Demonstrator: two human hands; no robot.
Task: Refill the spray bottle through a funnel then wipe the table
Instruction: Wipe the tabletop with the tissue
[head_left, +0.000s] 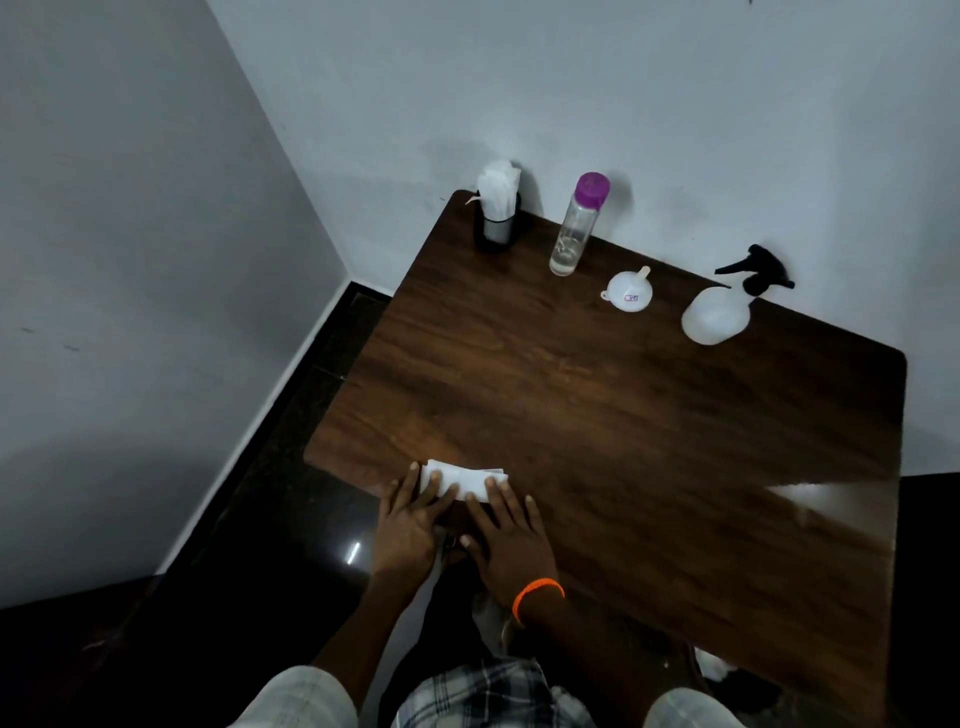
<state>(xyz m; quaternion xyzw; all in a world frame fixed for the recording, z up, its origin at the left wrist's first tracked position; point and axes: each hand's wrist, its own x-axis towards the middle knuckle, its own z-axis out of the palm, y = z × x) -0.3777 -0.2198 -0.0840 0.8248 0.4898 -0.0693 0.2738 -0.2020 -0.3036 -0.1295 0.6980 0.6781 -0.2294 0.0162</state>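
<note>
A folded white tissue (467, 479) lies at the near left corner of the dark wooden table (623, 415). My left hand (410, 519) and my right hand (506, 535) both press flat on it, fingers spread. My right wrist wears an orange band. Far across the table stand a clear bottle with a purple cap (576, 226), holding a little liquid, a white funnel (629, 292) lying on its side, and a white spray bottle (719, 312) with a black trigger head.
A black holder with white tissues (498, 213) stands at the far left corner by the wall. Grey walls close in behind and to the left. Dark glossy floor lies left of the table. A bright glare patch sits at the table's right edge.
</note>
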